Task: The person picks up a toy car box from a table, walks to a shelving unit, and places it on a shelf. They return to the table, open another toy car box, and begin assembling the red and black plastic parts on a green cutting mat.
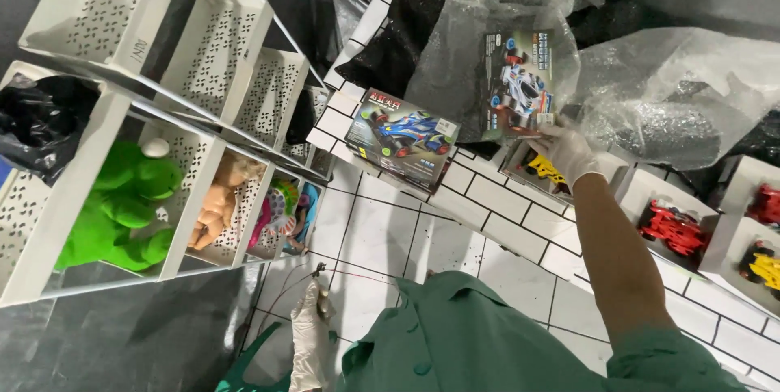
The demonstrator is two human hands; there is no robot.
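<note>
two gloved hands: right hand (569, 151) fingers pinch a toy car box (520, 83) picturing a white racer, left hand (311, 320) fingers grip a small tool (322, 286).

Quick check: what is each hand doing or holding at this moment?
Left hand: gloved, closed on a small metal tool.
Right hand: gloved, gripping the lower edge of a toy car box.

Around the grip of the right hand (566, 151) on the toy-car box (520, 83), room is closed above and to the right by crumpled plastic wrap (674, 91). Just left, a second car box (404, 138) is set; bare tiled floor (455, 238) is left open below.
</note>
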